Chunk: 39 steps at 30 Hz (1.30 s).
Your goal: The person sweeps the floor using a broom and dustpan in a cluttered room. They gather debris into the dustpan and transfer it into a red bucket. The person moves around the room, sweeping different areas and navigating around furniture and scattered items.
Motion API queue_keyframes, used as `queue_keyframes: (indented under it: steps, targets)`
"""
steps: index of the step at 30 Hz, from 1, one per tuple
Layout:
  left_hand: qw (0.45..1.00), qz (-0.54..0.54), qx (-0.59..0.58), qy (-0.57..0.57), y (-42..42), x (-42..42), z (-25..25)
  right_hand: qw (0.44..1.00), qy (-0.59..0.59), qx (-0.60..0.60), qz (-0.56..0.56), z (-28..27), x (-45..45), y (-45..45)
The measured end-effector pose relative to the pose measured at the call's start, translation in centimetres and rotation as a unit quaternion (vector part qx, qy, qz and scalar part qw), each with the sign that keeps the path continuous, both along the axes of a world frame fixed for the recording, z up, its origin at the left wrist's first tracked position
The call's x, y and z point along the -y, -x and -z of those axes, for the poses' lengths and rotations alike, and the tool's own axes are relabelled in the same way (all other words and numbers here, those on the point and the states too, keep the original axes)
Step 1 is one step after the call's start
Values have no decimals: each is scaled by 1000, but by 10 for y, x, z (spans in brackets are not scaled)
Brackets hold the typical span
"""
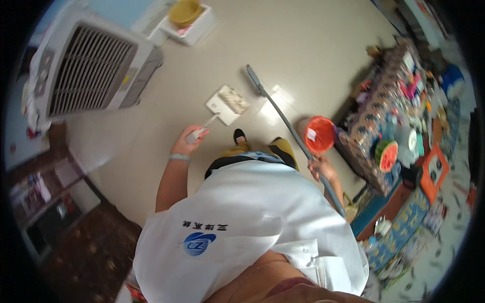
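My left hand (195, 137) is closed around the handle of a white dustpan (222, 107). Light-coloured debris, too blurred to name, lies in the pan, which is over the tiled floor ahead of my feet. On the other side, my right hand (322, 167) grips the grey pole of a long-handled broom or mop (284, 119). Its narrow head (254, 78) points away from me, beyond the dustpan and to its right. Just past my right hand stands an orange-red bin (319, 130) with a small white piece inside.
An air cooler (91, 72) stands at the left. Behind it, a white foam box (202, 28) holds a yellow basin (184, 13). Along the right runs a cloth-covered table (365, 142) crowded with things, a cut watermelon (388, 156) among them. A dark brown surface (94, 250) is at lower left.
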<state>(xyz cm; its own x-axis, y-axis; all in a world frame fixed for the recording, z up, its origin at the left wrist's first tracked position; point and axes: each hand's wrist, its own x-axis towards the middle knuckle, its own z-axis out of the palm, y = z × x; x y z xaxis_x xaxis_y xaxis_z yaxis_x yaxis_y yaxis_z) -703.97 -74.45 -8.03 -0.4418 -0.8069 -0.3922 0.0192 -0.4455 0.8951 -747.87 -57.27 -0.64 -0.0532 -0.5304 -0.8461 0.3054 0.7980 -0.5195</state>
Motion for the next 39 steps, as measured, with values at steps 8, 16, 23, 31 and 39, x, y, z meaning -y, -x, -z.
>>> queue_keyframes:
  steps: [8, 16, 23, 31, 39]
  targets:
    - [871, -116, -94, -468, 41, 76, 15, 981, -9, -102, 165, 41, 25, 71]
    - [920, 45, -6, -390, 193, 150, 7, 962, -93, -128, 221, 136, 32, 171]
    - [895, 14, 13, -445, 359, 204, 21, 988, -73, 44, 130, 78, 67, 167]
    - [829, 39, -70, -553, 457, 285, 34, 975, -6, 28, 222, 6, 106, 227]
    - [897, 125, -120, -406, 541, 413, 23, 947, 77, -153, 270, 35, 222, 325]
